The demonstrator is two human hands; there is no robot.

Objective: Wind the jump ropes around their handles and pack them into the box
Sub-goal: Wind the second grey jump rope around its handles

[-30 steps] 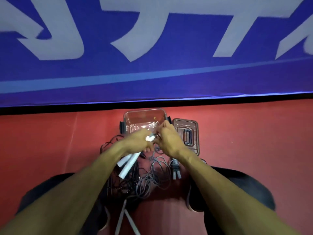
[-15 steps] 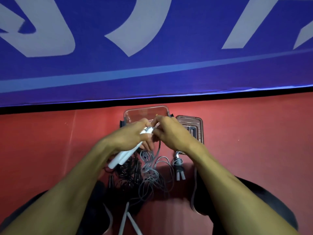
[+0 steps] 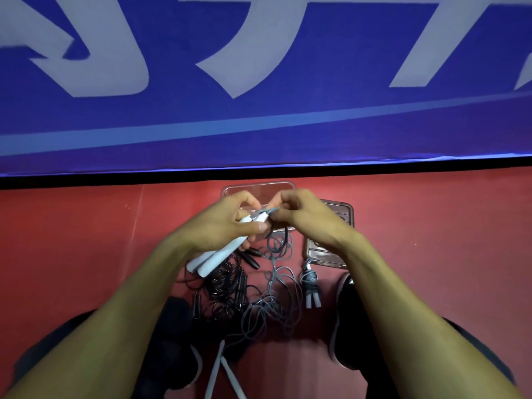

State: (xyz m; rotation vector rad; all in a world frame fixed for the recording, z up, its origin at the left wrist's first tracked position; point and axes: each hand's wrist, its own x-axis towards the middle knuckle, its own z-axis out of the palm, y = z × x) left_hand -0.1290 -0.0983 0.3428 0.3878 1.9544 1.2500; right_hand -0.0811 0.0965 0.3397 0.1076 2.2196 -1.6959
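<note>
A wide blue banner with large pale lettering [image 3: 259, 125] fills the upper half of the view, its lower edge meeting a red floor mat [image 3: 86, 240] that spreads across the rest. Two bare forearms reach in from the bottom corners and meet near the middle. Dark shoes show low down, one at the right [image 3: 344, 326] and another at the left [image 3: 175, 341].

Past the hands stands a clear plastic box with rounded corners [image 3: 259, 187], open, mostly hidden behind the fingers. Just to its right lies a flat brownish translucent lid with a latch [image 3: 342, 210], partly covered by the right wrist.

On the mat between the forearms sits a tangle of loose black jump rope cord [image 3: 227, 286], and beside it, to the right, loops of grey cord [image 3: 276, 295] rising up to the hands. Right of that lies a small bundle, grey cord wound round a pair of pale handles [image 3: 310, 286], resting near the lid's front edge. Two pale handles [image 3: 221, 372] cross at the bottom edge of the view.

The left hand [image 3: 221, 223] grips a pair of long white jump rope handles [image 3: 213, 256] held side by side, their free ends slanting down to the left. The right hand [image 3: 302, 216] is close against it, fingertips pinching the grey cord at the handles' upper ends
</note>
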